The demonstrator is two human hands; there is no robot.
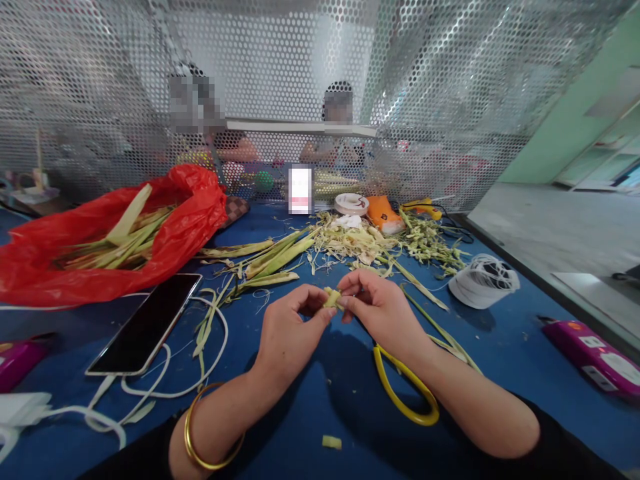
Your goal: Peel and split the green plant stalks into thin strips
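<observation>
Between my two hands is a small pale yellow-green piece of folded plant leaf, held up over the blue table. My left hand pinches its left side between thumb and fingers. The fingertips of my right hand pinch its right side. Under my right wrist lie yellow-handled scissors, their blades hidden by the hand. A second small folded piece rests on the table near the front edge. Beyond my hands lie long green leaf strips and a heap of dry shredded fibres.
At left a red plastic bag holds long leaves, with a phone and white cable before it. A spool of white cord and a purple power strip are at right. Behind a perforated metal screen sit two people.
</observation>
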